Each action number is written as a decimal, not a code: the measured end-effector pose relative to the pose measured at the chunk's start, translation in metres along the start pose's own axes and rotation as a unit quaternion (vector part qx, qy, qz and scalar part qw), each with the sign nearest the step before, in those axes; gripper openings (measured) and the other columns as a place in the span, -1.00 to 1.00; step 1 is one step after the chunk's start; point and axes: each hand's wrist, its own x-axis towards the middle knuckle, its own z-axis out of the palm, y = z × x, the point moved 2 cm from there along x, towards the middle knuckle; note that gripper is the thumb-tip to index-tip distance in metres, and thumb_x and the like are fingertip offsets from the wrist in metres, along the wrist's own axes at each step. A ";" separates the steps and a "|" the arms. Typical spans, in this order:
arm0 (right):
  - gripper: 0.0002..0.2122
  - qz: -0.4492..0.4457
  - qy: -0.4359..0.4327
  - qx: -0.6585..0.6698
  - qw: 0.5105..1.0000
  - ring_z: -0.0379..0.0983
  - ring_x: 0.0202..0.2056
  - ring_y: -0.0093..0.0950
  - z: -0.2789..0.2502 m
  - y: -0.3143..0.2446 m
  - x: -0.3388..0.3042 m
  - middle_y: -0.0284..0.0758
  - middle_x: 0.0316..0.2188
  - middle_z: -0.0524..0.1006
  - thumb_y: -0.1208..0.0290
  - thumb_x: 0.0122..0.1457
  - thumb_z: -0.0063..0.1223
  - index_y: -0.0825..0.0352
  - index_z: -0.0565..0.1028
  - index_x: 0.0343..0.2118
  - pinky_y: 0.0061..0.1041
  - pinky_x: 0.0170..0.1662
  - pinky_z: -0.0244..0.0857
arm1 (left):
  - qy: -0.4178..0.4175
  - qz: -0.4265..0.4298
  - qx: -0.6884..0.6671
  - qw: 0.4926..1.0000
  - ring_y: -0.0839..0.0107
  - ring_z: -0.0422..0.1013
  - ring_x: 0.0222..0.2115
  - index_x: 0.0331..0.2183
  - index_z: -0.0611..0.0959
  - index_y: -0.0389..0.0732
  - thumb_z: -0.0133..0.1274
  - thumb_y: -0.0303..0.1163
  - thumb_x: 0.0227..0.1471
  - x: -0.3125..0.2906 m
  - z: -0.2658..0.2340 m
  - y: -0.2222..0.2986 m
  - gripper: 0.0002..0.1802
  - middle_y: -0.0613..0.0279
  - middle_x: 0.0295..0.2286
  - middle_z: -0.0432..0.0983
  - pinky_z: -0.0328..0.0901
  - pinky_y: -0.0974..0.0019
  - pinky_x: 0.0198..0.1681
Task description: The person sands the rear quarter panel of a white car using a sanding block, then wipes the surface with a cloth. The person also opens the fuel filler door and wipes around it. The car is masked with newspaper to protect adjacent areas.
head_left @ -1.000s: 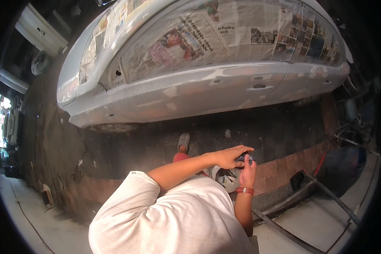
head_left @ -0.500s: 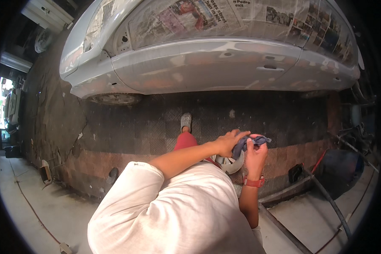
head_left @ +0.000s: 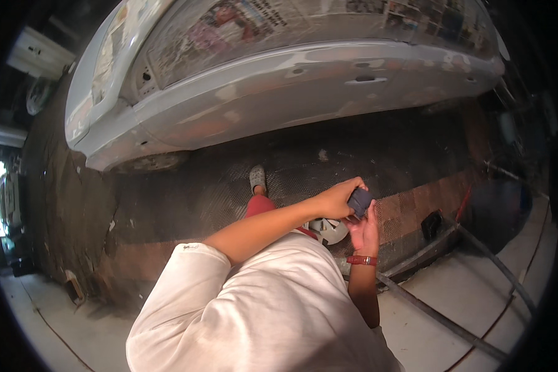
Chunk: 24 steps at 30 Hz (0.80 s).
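Observation:
A dark blue-grey cloth (head_left: 359, 202), bunched into a compact wad, is between my two hands in front of me, right of centre. My left hand (head_left: 340, 199) reaches across from the left, with its fingers bent around the cloth's far and left sides. From below, my right hand (head_left: 364, 230) holds the near right side with its fingers and thumb, a red band on its wrist. Just beneath the hands a pale rounded object (head_left: 330, 232) shows partly; its kind is unclear.
A grey car (head_left: 260, 93) with patchy paint stands across the far side, newspaper (head_left: 229, 28) covering its windows. Metal bars (head_left: 440, 316) of a frame lie at lower right, near a dark blue container (head_left: 499, 208). My shoe (head_left: 258, 178) rests on the dark textured floor mat (head_left: 211, 186).
The cloth went from loose and spread, with ends sticking out, to a compact wad. My hands shifted slightly closer around it. The whole view has tilted, so the car appears slanted.

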 end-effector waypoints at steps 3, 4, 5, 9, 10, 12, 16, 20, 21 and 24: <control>-0.71 -0.042 -0.062 0.031 0.997 0.57 -0.01 -0.39 -0.001 0.002 -0.001 -0.27 0.00 0.57 0.33 0.51 0.08 0.25 0.42 0.20 -0.30 0.05 0.51 | -0.056 -0.136 -0.135 0.980 0.04 0.35 0.28 0.28 0.39 -0.21 0.39 -0.56 -0.10 -0.004 0.004 -0.006 -0.09 -0.10 0.19 0.44 0.34 0.07 0.27; -0.73 -0.066 -0.012 -0.014 0.998 0.56 -0.01 -0.42 -0.002 0.001 0.000 -0.28 0.01 0.57 0.34 0.52 0.07 0.28 0.44 0.18 -0.34 0.06 0.49 | -0.035 -0.101 -0.068 0.992 0.01 0.32 0.30 0.34 0.32 -0.18 0.41 -0.56 -0.11 -0.007 0.003 -0.004 -0.01 -0.13 0.23 0.38 0.33 0.07 0.29; -0.73 -0.094 -0.003 -0.046 0.994 0.55 0.00 -0.44 -0.001 -0.001 0.001 -0.29 0.01 0.57 0.34 0.52 0.06 0.31 0.46 0.17 -0.37 0.07 0.48 | -0.012 -0.068 -0.003 0.998 -0.02 0.29 0.32 0.39 0.26 -0.15 0.42 -0.55 -0.11 -0.012 0.002 0.000 0.08 -0.16 0.28 0.32 0.33 0.07 0.31; -0.75 -0.188 0.051 -0.079 0.978 0.48 0.04 -0.51 0.010 -0.008 0.004 -0.31 0.03 0.54 0.41 0.52 0.02 0.35 0.45 0.16 -0.44 0.15 0.41 | -0.032 0.047 0.163 0.985 -0.20 0.23 0.34 0.51 0.05 -0.05 0.48 -0.52 -0.18 -0.013 0.005 0.020 0.35 -0.22 0.35 0.19 0.38 -0.01 0.28; -0.75 -0.223 0.010 -0.089 0.971 0.47 0.03 -0.53 0.017 -0.009 0.002 -0.31 0.04 0.53 0.43 0.51 0.01 0.35 0.45 0.16 -0.45 0.17 0.39 | -0.024 0.086 0.210 0.974 -0.21 0.26 0.32 0.50 0.07 -0.06 0.49 -0.52 -0.19 -0.011 0.007 0.027 0.34 -0.23 0.32 0.24 0.41 -0.03 0.25; -0.76 -0.273 -0.047 -0.105 0.955 0.44 0.03 -0.55 0.030 -0.010 -0.007 -0.33 0.06 0.49 0.47 0.50 -0.02 0.35 0.44 0.15 -0.46 0.20 0.35 | 0.026 0.034 0.211 0.977 -0.23 0.38 0.21 0.41 0.27 -0.11 0.49 -0.48 -0.19 -0.002 0.006 0.038 0.16 -0.22 0.23 0.35 0.45 -0.04 0.18; -0.81 -0.377 -0.042 -0.162 0.911 0.23 0.41 -0.30 0.053 -0.018 -0.037 -0.06 0.44 0.29 0.49 0.49 -0.07 0.29 0.43 0.09 -0.28 0.48 0.02 | 0.035 0.059 0.317 0.946 -0.20 0.56 -0.03 0.10 0.61 -0.21 0.46 -0.41 -0.16 0.020 -0.003 0.057 -0.27 -0.12 0.01 0.58 0.50 -0.04 0.06; -0.77 -0.409 -0.149 0.075 0.897 0.08 0.51 -0.15 0.067 -0.041 -0.060 -0.02 0.55 0.07 0.45 0.54 -0.12 0.25 0.34 0.19 -0.14 0.52 -0.06 | 0.089 0.205 0.317 0.922 -0.10 0.60 -0.05 -0.05 0.68 -0.23 0.44 -0.39 -0.16 0.027 0.009 0.077 -0.44 0.01 -0.12 0.69 0.52 0.00 0.00; -0.64 -0.409 -0.137 0.122 0.894 0.07 0.52 -0.11 0.067 -0.048 -0.062 -0.03 0.56 0.02 0.40 0.55 -0.10 0.20 0.20 0.32 -0.05 0.53 -0.03 | 0.071 0.227 0.293 0.926 -0.09 0.61 -0.05 -0.04 0.69 -0.23 0.43 -0.40 -0.16 0.029 0.012 0.082 -0.44 0.00 -0.09 0.69 0.52 0.01 0.00; -0.56 -0.499 -0.099 0.099 0.855 0.09 0.50 -0.13 0.058 -0.063 -0.063 -0.04 0.55 0.04 0.42 0.55 -0.09 0.14 0.15 0.40 -0.03 0.51 0.03 | 0.023 0.296 0.259 0.919 -0.04 0.62 -0.04 -0.02 0.70 -0.23 0.42 -0.42 -0.14 0.039 0.024 0.097 -0.44 0.02 -0.04 0.69 0.52 0.05 0.02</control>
